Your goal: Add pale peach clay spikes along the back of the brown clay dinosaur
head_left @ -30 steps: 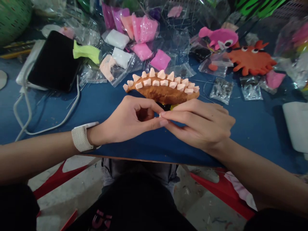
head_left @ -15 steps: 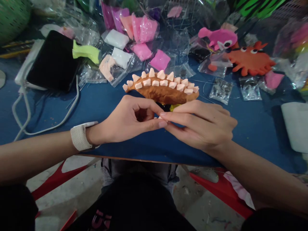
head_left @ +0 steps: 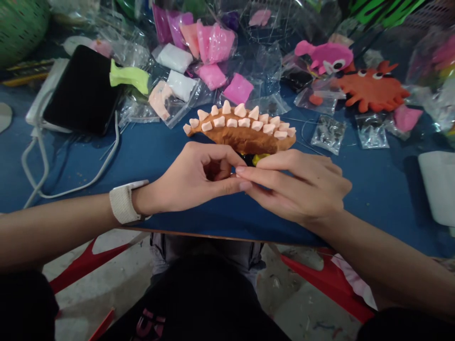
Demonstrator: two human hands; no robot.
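My left hand [head_left: 199, 177] and my right hand [head_left: 298, 184] meet at their fingertips, both pinched together. Between them is a tiny pale pink bit, mostly hidden by the fingers. Just beyond the hands lies a brown clay body [head_left: 245, 139] with two rows of pale pink spikes [head_left: 240, 111] along it. Something dark and a yellow-green piece [head_left: 260, 158] show under its near side, partly behind my right fingers.
A black tablet [head_left: 83, 90] with a white cable lies at left. Clay packets [head_left: 239, 88] and a yellow-green clay piece [head_left: 130, 78] lie behind. An orange crab [head_left: 375, 88] and a pink fish figure [head_left: 325, 56] stand back right. The blue table [head_left: 199, 220] ends near my body.
The fingertips have closed more over the tiny pale piece, so less of it shows. The whole view has shifted slightly; the clay body stays beyond my hands.
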